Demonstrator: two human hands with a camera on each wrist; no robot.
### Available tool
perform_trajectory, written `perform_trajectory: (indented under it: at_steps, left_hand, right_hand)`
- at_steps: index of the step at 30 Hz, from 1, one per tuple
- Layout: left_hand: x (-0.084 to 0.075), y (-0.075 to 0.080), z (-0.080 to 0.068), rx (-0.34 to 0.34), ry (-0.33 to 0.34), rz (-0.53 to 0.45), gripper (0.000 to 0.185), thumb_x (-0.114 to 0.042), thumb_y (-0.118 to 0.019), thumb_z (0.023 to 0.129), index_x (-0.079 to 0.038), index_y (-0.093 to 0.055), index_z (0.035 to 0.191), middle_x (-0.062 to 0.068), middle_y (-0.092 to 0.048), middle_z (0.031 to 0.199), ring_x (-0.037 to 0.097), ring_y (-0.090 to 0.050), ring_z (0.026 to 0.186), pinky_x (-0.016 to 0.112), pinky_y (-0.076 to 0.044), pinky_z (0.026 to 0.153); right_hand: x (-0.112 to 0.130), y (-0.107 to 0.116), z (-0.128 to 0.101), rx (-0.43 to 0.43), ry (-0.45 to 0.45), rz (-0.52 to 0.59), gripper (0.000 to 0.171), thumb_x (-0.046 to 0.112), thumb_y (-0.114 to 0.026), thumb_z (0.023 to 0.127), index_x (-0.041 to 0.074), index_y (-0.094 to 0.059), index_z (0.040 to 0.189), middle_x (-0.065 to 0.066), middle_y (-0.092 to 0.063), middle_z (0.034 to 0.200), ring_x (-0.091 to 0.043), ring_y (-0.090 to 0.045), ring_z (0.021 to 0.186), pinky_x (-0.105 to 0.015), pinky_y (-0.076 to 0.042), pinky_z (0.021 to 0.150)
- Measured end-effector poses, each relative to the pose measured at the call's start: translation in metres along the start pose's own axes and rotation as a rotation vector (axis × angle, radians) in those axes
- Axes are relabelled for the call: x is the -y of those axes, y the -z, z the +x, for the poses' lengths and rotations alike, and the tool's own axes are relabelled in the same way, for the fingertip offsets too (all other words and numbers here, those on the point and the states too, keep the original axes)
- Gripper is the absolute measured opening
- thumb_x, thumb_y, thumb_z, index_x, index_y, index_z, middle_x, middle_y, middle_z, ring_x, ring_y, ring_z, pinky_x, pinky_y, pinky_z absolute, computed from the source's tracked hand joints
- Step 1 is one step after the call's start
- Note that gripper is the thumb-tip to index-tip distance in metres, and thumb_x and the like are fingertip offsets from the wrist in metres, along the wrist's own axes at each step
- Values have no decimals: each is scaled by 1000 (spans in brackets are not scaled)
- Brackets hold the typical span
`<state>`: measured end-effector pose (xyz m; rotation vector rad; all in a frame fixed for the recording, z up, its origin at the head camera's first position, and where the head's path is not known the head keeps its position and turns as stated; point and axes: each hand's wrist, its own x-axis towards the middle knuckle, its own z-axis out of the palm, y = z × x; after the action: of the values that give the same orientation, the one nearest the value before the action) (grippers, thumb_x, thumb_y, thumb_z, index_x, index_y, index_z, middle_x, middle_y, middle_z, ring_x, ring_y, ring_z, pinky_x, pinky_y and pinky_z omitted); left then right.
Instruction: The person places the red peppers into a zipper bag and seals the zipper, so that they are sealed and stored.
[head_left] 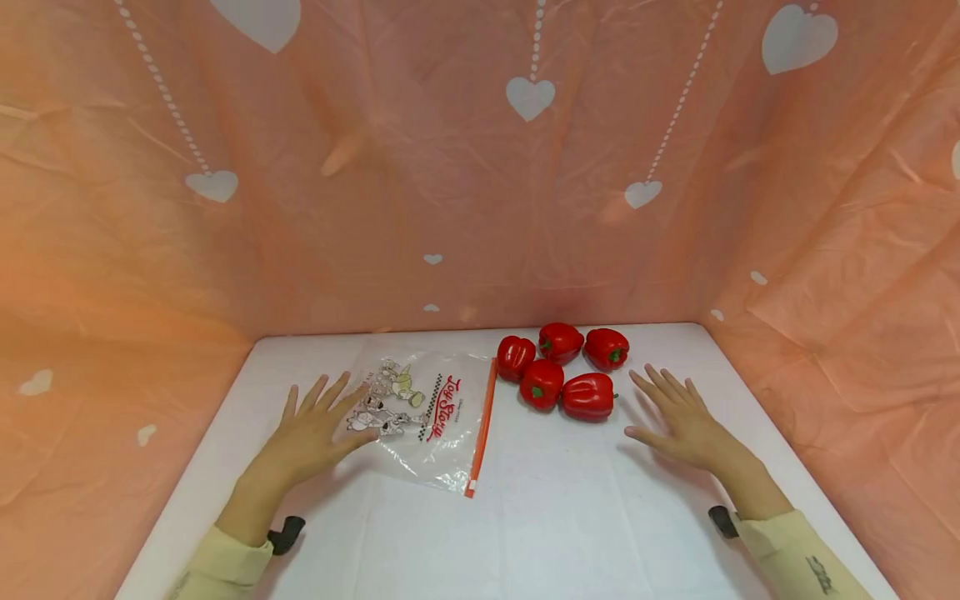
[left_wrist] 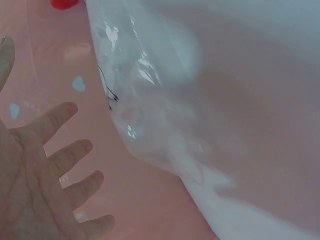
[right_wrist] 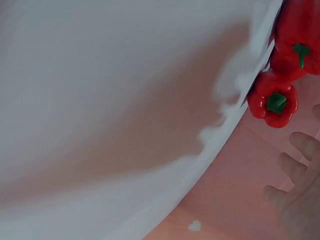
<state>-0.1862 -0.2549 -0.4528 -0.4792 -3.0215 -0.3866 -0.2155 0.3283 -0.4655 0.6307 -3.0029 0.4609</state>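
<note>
Centre front of table [head_left: 555, 517]: bare white surface between the two hands, open to pass.
Left centre: flat zip bag [head_left: 427, 412] lies there, the left hand [head_left: 311, 433] at its left edge.
Upper centre right: five red peppers [head_left: 564, 371] clustered, just left of the right hand [head_left: 678, 417].
Back and sides: pink heart curtain [head_left: 480, 167] walls the table in.

A white worktop [head_left: 555, 517] carries a clear printed zip bag [head_left: 431, 417] and, just beside it, five red peppers [head_left: 564, 371] clustered.

Both hands lie flat: left hand [head_left: 311, 433] touching zip bag [head_left: 423, 417], right hand [head_left: 678, 421] beside red peppers [head_left: 566, 371].
</note>
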Motion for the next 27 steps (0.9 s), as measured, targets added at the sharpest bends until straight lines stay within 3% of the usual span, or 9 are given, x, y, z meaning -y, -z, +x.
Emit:
perform_trajectory:
  at_steps: [5, 11, 27]
  left_hand:
    - [-13, -2, 8, 3, -12, -20, 82, -72, -49, 91, -21, -38, 155, 13, -24, 164, 44, -12, 150, 67, 5, 114]
    - [-29, -3, 16, 5, -39, -36, 81, -73, -51, 89, -21, -45, 151, 11, -25, 164, 41, -14, 151, 67, 1, 115]
    - [-55, -17, 35, -2, -131, -18, 78, -70, -54, 89, -21, -48, 149, 11, -30, 162, 39, -18, 151, 65, -5, 117]
  right_hand:
    - [3, -1, 5, -7, 23, -15, 91, 62, -63, 88, 18, -27, 159, -19, -21, 164, -45, -14, 149, -65, -3, 117]
    - [8, -3, 11, -23, 48, 4, 91, 60, -65, 89, 15, -27, 159, -20, -21, 163, -50, -14, 148, -59, 2, 119]
    - [22, -10, 28, 10, 30, 34, 94, 63, -66, 86, 17, -28, 158, -18, -26, 162, -46, -20, 147, -65, -13, 116]
